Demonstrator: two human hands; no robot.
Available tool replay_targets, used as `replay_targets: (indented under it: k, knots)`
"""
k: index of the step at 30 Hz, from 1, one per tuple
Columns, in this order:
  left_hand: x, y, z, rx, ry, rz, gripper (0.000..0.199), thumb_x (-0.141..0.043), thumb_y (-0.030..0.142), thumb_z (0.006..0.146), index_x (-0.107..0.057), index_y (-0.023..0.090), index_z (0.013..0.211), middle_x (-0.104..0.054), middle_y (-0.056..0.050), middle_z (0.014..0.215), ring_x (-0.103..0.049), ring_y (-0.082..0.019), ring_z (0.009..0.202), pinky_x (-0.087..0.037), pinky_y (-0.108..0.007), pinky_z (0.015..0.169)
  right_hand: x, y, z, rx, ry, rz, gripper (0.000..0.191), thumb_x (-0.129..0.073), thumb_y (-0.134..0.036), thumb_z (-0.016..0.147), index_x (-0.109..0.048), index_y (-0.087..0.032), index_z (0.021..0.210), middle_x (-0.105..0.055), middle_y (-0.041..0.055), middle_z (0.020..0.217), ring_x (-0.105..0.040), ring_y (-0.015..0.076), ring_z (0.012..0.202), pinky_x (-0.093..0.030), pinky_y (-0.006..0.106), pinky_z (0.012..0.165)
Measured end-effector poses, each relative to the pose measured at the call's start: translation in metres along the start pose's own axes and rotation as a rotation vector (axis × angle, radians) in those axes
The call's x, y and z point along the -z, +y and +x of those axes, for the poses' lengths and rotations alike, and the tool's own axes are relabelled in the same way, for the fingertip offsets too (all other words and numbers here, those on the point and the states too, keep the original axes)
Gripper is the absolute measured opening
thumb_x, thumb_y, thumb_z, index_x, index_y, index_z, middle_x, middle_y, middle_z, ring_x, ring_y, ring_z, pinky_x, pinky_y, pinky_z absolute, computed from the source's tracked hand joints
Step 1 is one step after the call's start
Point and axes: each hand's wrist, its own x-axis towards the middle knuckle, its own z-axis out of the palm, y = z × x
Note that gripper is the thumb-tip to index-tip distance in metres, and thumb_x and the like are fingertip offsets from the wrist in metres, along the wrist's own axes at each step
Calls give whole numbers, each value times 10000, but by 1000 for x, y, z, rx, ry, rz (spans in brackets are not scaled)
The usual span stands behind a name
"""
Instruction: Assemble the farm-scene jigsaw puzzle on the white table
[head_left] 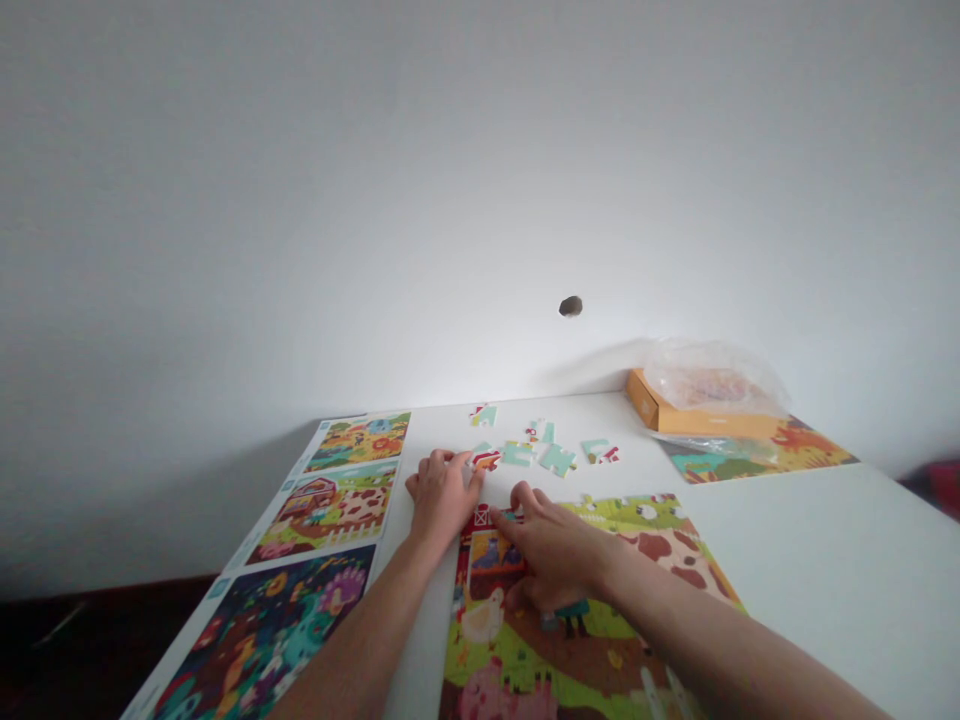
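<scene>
A partly assembled farm puzzle (540, 660) lies on the white table (810, 560), showing a pig, a hen and a brown-spotted cow. My right hand (551, 550) rests on its upper left part, fingers bent, a fingertip touching the red barn area. Just beyond the puzzle's top left corner, my left hand (442, 490) has its fingers closed around the edge of a red and white puzzle piece (487, 460). Loose pale green pieces, one of them (558, 459) near the middle, are scattered behind the puzzle.
At the left lies a reference sheet (382, 530) with three pictures. An orange box (712, 422) under a clear plastic bag (712, 375) stands at the back right, partly on a colourful picture board (802, 447). A wall (480, 200) with a hole rises behind.
</scene>
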Motion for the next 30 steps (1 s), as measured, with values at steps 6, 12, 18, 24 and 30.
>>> replay_targets:
  k: [6, 12, 18, 24, 30]
  knots:
    - [-2, -1, 0, -14, -10, 33, 348, -554, 412, 842, -648, 290, 1154, -565, -90, 1139, -507, -278, 1058, -372, -406, 854, -10, 1, 1, 110, 106, 80, 581, -707, -409, 687, -571, -209, 1215, -415, 114, 1186, -456, 289, 1069, -425, 411, 916]
    - [0, 0, -2, -64, -2, 14, 329, -530, 395, 863, -644, 301, 1157, -572, -72, 1201, -505, -276, 1059, -380, -422, 854, -14, 7, -1, 198, 184, 140, 379, -684, -444, 755, -672, -219, 1060, -495, 85, 1158, -530, 229, 980, -440, 338, 878]
    - [2, 5, -10, -267, -30, -39, 443, -581, 465, 832, -559, 361, 1262, -509, -25, 1382, -453, -320, 1158, -358, -488, 908, -10, 40, 6, -340, 624, -21, 358, -535, -246, 873, -602, -189, 1221, -559, 131, 1215, -488, 267, 1093, -356, 408, 957]
    - [-3, 3, -10, -307, -49, -81, 450, -597, 439, 830, -549, 358, 1270, -512, -5, 1398, -433, -323, 1201, -342, -509, 948, -11, 79, 6, -648, 515, -69, 337, -598, -339, 840, -657, -218, 1149, -620, 119, 1149, -482, 326, 1087, -343, 450, 887]
    - [-5, 1, -9, -304, -26, -112, 394, -609, 403, 829, -593, 357, 1220, -553, -7, 1353, -465, -315, 1170, -358, -495, 936, -17, 91, 14, -693, 588, 43, 476, -686, -288, 760, -616, -233, 1227, -608, 132, 1140, -500, 319, 1093, -348, 417, 882]
